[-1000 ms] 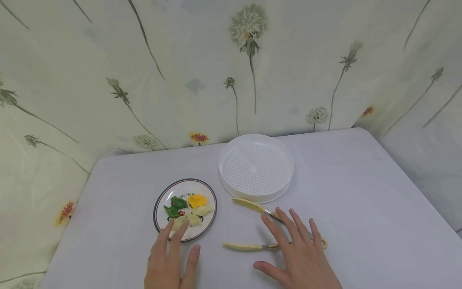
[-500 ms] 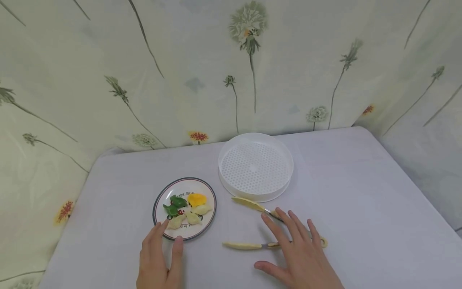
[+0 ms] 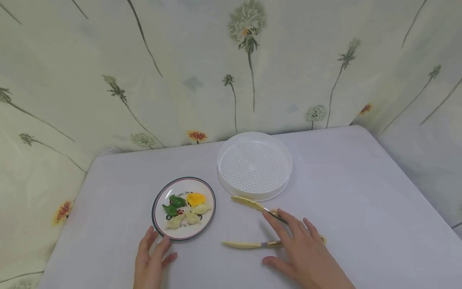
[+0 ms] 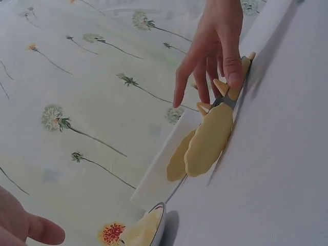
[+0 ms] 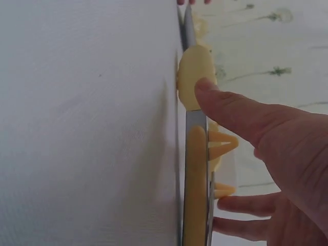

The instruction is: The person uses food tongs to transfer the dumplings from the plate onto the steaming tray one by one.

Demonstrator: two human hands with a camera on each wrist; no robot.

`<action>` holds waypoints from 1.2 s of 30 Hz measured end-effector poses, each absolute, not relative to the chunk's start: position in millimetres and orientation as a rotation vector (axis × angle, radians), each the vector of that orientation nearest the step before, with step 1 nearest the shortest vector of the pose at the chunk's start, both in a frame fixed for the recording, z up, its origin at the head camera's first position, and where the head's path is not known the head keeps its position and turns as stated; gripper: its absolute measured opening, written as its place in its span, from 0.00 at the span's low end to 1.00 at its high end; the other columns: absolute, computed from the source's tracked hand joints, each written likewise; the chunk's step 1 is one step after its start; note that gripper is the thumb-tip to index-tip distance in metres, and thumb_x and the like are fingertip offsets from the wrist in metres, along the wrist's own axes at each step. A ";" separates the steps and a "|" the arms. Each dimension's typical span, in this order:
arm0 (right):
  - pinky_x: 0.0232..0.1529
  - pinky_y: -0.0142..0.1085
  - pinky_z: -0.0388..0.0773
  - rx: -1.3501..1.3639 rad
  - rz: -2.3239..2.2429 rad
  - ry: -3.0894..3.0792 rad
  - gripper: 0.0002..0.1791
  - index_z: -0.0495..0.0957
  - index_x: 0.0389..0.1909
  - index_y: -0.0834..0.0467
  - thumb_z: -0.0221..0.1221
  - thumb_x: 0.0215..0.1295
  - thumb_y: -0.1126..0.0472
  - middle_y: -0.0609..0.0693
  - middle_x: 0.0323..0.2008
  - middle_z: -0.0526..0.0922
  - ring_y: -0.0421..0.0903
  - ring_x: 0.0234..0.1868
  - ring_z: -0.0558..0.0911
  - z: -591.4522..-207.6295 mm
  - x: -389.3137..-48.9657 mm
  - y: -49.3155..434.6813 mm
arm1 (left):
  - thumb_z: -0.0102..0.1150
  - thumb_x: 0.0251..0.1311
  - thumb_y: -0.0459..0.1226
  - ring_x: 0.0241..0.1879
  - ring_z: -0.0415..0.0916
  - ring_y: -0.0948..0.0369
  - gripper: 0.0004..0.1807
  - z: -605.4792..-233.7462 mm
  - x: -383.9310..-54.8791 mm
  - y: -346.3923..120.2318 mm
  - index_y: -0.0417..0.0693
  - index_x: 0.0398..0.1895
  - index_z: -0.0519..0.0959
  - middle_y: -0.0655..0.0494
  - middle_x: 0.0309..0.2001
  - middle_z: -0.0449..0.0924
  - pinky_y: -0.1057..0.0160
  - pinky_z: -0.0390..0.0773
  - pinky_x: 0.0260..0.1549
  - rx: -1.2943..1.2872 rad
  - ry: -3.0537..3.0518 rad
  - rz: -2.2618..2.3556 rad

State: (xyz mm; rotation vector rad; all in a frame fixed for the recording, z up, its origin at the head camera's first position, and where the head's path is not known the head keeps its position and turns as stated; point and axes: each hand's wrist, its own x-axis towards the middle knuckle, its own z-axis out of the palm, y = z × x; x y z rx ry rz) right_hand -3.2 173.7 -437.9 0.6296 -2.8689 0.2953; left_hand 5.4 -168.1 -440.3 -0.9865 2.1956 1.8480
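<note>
A pair of yellow tongs (image 3: 242,244) with scalloped heads lies on the table, its two arms spread apart. My right hand (image 3: 303,251) is over their handle end, fingers spread, index finger by the far arm and thumb on the near side. In the right wrist view the thumb (image 5: 225,105) overlaps the near head of the tongs (image 5: 195,179). Left of them is a round plate (image 3: 195,184) with a dark rim, bearing several dumplings (image 3: 200,209) in green, yellow and cream. My left hand (image 3: 149,261), fingers loosely bent, is at the plate's near edge, holding nothing.
Behind the tongs stands a round white steamer tray (image 3: 254,196) with a perforated bottom, right of the plate and near the table's back edge. A white cloth covers the table (image 3: 353,192). Floral fabric (image 3: 180,60) hangs behind and at both sides.
My left hand has drawn back from over the plate to its near edge, fingers bending more. My right hand has shifted slightly right and its fingers have come closer together. The tongs have stayed put.
</note>
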 end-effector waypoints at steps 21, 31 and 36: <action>0.54 0.46 0.80 0.735 0.427 -2.957 0.70 0.49 0.88 0.50 0.75 0.51 0.27 0.48 0.61 0.81 0.48 0.61 0.80 -449.3 -39.7 185.6 | 0.38 0.83 0.40 0.83 0.55 0.46 0.41 -435.7 4.2 -171.9 0.45 0.89 0.33 0.41 0.89 0.32 0.64 0.76 0.76 -0.995 1.531 2.383; 0.54 0.45 0.85 0.670 0.604 -3.058 0.64 0.64 0.78 0.55 0.77 0.46 0.25 0.46 0.62 0.77 0.43 0.56 0.82 -447.1 -48.5 181.2 | 0.36 0.83 0.39 0.83 0.56 0.45 0.40 -434.9 3.4 -171.7 0.45 0.89 0.33 0.42 0.90 0.31 0.59 0.72 0.80 -1.005 1.500 2.419; 0.33 0.26 0.75 0.658 0.807 -3.029 0.56 0.68 0.71 0.45 0.80 0.43 0.27 0.38 0.56 0.71 0.29 0.39 0.76 -445.7 -48.8 179.2 | 0.35 0.83 0.39 0.83 0.57 0.45 0.39 -434.4 3.1 -171.5 0.45 0.89 0.33 0.46 0.90 0.29 0.58 0.70 0.81 -1.008 1.514 2.407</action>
